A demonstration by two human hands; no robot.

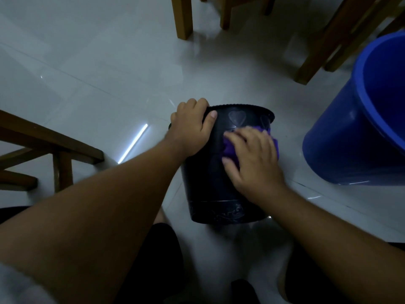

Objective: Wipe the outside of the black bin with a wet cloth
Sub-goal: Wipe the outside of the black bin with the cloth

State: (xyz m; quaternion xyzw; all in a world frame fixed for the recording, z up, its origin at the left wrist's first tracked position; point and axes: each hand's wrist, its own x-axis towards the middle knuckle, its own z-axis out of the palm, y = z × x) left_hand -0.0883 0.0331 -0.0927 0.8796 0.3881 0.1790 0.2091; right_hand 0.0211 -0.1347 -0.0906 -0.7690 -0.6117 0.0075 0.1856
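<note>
The black bin (208, 185) lies tilted on the white tiled floor, its rim pointing away from me, with heart shapes near the rim. My left hand (192, 126) grips the rim at the bin's upper left, thumb on the outer wall. My right hand (252, 159) lies flat on the bin's side and presses a purple cloth (230, 150) against it. The cloth shows only at the edges around my fingers.
A large blue bucket (350, 137) stands on the floor to the right of the bin. Wooden chair and table legs (182, 16) rise at the top and top right. Another wooden chair frame (54, 150) is at the left. My dark-clothed knees sit at the bottom.
</note>
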